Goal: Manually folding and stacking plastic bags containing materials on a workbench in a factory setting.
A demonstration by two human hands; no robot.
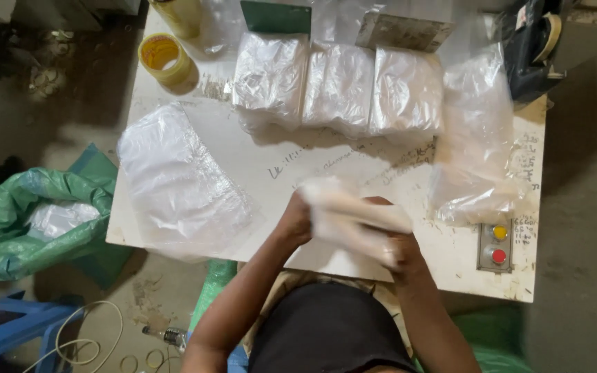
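Note:
Both hands hold a small bundle of clear plastic bags (351, 220) just above the near edge of the white table (271, 166). My left hand (296, 220) grips its left end and my right hand (401, 250) grips its right end. The bundle is blurred. A loose pile of clear bags (177, 183) lies on the table to the left of my hands. Three neat stacks of bags (340, 86) stand side by side at the far side. A further heap of clear bags (475, 152) lies at the right.
A yellow tape roll (162, 56) sits at the table's far left corner. A small box with a yellow and a red button (495, 245) is fixed at the near right. A green sack (32, 221) holding plastic stands on the floor at left, beside a blue stool (8, 328).

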